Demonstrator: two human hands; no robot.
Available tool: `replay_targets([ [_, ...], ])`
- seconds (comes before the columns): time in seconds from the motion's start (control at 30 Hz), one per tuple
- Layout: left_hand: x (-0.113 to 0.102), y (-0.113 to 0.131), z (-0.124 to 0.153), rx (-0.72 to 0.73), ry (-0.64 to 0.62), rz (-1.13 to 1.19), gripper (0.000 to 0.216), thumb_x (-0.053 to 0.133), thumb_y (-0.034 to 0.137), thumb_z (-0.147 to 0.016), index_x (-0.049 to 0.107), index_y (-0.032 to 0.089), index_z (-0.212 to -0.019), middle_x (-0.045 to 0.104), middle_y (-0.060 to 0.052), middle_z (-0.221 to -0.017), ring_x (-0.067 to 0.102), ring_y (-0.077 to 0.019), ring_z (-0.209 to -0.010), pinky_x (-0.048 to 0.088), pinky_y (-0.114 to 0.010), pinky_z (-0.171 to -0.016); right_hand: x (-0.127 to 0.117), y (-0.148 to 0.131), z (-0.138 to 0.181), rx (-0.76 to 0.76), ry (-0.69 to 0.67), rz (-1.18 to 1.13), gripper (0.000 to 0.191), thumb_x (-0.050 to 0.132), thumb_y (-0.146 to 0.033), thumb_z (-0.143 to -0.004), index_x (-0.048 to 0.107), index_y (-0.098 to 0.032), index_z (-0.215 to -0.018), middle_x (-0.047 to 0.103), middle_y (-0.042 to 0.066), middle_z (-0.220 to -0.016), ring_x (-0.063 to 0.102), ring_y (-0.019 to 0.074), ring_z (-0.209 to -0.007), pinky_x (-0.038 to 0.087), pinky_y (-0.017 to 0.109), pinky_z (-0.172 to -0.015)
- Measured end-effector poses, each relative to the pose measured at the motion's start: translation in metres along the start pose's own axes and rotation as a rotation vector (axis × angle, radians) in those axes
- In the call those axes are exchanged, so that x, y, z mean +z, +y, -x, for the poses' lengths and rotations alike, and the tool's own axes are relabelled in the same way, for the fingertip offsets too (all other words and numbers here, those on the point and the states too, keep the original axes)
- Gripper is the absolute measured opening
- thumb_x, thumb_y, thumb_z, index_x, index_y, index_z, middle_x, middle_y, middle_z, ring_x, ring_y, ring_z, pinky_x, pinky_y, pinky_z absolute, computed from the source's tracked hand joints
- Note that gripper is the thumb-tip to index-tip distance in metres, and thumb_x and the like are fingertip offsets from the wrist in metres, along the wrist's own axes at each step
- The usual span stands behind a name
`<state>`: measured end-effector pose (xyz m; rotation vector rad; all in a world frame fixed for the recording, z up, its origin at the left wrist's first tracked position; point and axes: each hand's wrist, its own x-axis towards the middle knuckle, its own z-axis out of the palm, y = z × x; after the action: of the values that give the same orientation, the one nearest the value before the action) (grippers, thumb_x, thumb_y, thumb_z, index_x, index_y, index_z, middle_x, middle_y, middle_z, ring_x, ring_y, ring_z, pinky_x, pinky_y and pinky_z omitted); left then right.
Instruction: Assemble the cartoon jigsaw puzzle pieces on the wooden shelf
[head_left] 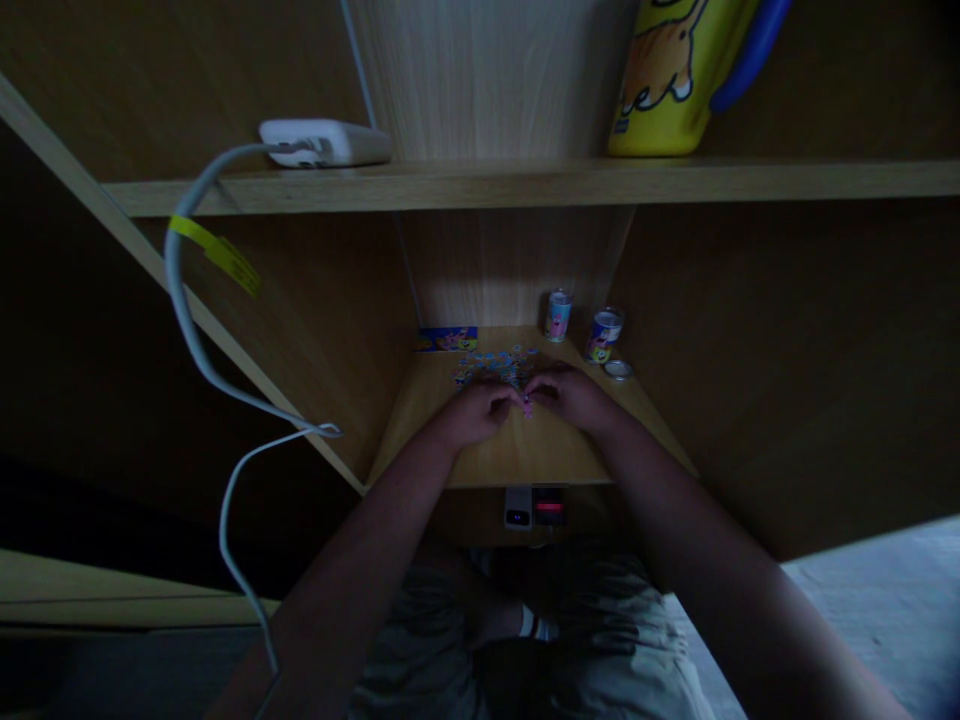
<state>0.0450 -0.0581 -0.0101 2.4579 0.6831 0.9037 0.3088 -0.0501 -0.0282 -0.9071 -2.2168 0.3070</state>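
Pink pieces pinched by left hand and right hand; contents of cans unclear.

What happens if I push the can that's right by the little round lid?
Standing upright, the can would probably just slide if nudged gently. A harder shove might tip it, and its rounded side would then likely let it roll along the flat shelf.
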Motion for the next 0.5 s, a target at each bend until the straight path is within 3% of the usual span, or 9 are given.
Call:
replay_targets([
  [0.23, -0.002, -0.001, -0.002, 0.045, 0.035, -0.017, 0.027, 0.06, 0.009, -0.103, 0.082, 0.025, -0.104, 0.084, -0.006, -0.109, 0.077, -0.0231, -0.106, 0.058, -0.043, -0.105, -0.005, 0.001, -0.001, 0.198, 0.189, 0.185, 0.016, 0.069, -0.018, -0.103, 0.084, -0.023, -0.107, 0.086, 0.009, -0.112, 0.079, 0.0255, -0.104, 0.059, 0.039, -0.1],
  [0.4, 0.003, -0.009, -0.003, 0.087, 0.017, -0.038, 0.017, 0.068, 0.017, -0.105, 0.083, 0.026, -0.106, 0.085, -0.008, -0.121, 0.077, -0.0266, -0.125, 0.054, -0.049, -0.115, -0.017, -0.003, 0.003, 0.495, 0.213, 0.39, 0.021, 0.066, -0.02, -0.103, 0.084, -0.02, -0.113, 0.085, 0.015, -0.115, 0.079, 0.0302, -0.107, 0.059, 0.039, -0.1],
  [0.5, 0.005, -0.012, -0.003, 0.091, -0.012, -0.046, 0.011, 0.073, 0.021, -0.104, 0.083, 0.027, -0.105, 0.087, -0.007, -0.121, 0.078, -0.0263, -0.125, 0.054, -0.05, -0.115, -0.025, -0.005, 0.007, 0.673, 0.192, 0.517, 0.023, 0.073, -0.022, -0.098, 0.084, -0.019, -0.118, 0.084, 0.02, -0.117, 0.078, 0.0341, -0.113, 0.059, 0.04, -0.101],
])
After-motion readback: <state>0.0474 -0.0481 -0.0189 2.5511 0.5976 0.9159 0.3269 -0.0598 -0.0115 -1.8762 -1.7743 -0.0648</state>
